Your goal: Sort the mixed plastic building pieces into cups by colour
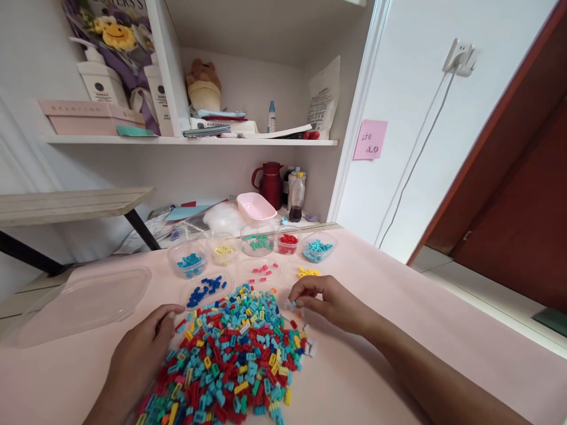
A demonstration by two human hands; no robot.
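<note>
A large mixed heap of small plastic building bricks [239, 354] in turquoise, red, yellow, green and dark blue spreads over the pink tabletop. At its left edge, my left hand [144, 348] rests with curled fingers and the thumb against the index finger; whatever may be inside is hidden. My right hand [321, 298] is at the heap's upper right, thumb and fingertips pinched on a small light blue brick [293, 304]. Just beyond those fingers lie yellow bricks [309, 272] on a shallow clear lid. Pink bricks [262, 271] and dark blue bricks [206, 290] sit on similar lids nearby.
Behind stands a row of clear tubs holding blue bricks [190, 264], pale yellow bricks [223, 252], green bricks [259, 242], red bricks [287, 242] and turquoise bricks [318, 249]. A large clear lid [97, 298] lies left. A pink basin [256, 206], red jug [270, 184] and bottle [296, 198] stand farther back.
</note>
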